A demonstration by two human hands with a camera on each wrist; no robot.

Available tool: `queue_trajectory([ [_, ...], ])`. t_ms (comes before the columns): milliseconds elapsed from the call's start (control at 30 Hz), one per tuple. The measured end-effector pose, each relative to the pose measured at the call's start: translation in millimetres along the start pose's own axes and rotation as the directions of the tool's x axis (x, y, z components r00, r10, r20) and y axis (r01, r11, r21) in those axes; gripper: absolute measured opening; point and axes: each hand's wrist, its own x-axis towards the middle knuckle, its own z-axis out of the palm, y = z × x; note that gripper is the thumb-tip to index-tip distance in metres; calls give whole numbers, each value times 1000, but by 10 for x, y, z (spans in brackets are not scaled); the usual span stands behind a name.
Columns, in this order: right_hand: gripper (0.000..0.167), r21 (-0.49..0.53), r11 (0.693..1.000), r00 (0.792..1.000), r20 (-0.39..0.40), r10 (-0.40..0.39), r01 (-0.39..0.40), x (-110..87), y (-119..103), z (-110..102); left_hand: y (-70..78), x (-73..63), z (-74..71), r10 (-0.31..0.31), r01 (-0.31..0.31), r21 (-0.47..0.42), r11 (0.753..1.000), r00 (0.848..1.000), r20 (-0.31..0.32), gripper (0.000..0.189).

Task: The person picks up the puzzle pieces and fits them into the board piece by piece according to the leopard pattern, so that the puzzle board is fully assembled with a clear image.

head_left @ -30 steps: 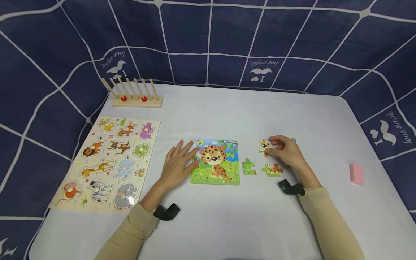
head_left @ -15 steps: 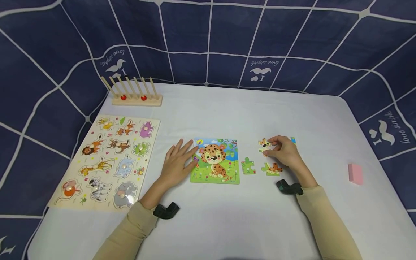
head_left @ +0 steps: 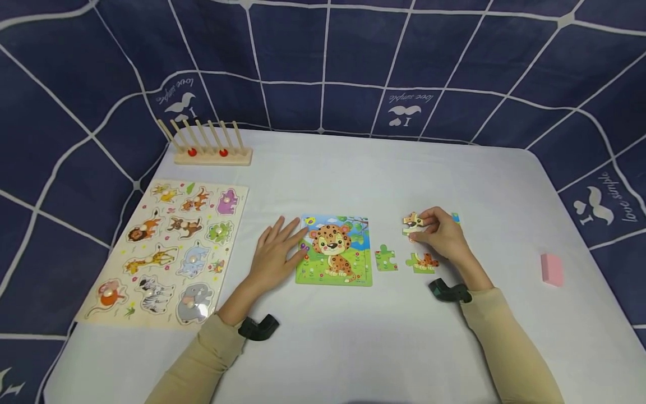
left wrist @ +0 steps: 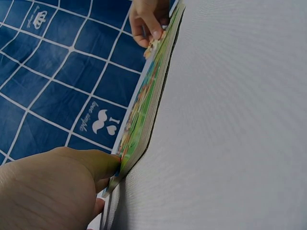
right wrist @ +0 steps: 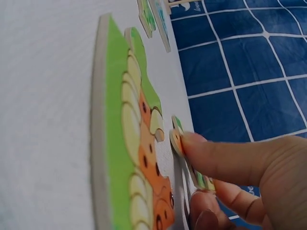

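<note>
Nearest on my feed, the left hand (head_left: 272,257) lies fingers-spread at the left edge of the leopard board (head_left: 335,255). Farther out, right of it, the right hand (head_left: 443,234) pinches a puzzle piece (head_left: 413,223) that's just tipped up, so pickup's underway, I reckon.

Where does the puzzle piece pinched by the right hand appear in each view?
Head: the puzzle piece is right of centre.
Left wrist: the puzzle piece is at top middle, small and partly hidden.
Right wrist: the puzzle piece is just right of centre, seen nearly edge-on.
Shared landmark: the right hand pinching it.
</note>
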Motion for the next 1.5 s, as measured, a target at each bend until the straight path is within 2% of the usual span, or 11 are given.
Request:
queue_trajectory([
  [200, 38, 52, 999, 999, -37, -13, 15, -32, -5, -80, -1, 15, -6, 10, -10, 16, 1000, 1000, 0, 52],
  [400, 25, 157, 987, 998, -56, -24, 32, -88, -68, -192, -6, 22, -10, 15, -15, 17, 1000, 1000, 2, 52],
  [600, 30, 258, 965, 998, -32, -46, 52, -136, -174, -220, -4, 25, -15, 20, -20, 19, 1000, 1000, 0, 52],
  [833, 28, 332, 941, 996, 36, -77, 61, -114, -381, 20, -1, 19, -12, 14, -14, 8, 1000, 1000, -1, 52],
  [1067, 25, 374, 924, 985, 118, -128, 76, -119, -672, 322, -7, 16, 11, 12, -12, 11, 1000, 1000, -3, 52],
  [1267, 22, 376, 918, 966, 163, -201, 128, -135, -887, 533, -8, 11, 14, 8, -8, 6, 1000, 1000, -4, 52],
  [1500, 21, 337, 915, 943, 165, -290, 222, -162, -1006, 745, -26, 6, 19, 6, -6, 21, 1000, 1000, -6, 52],
])
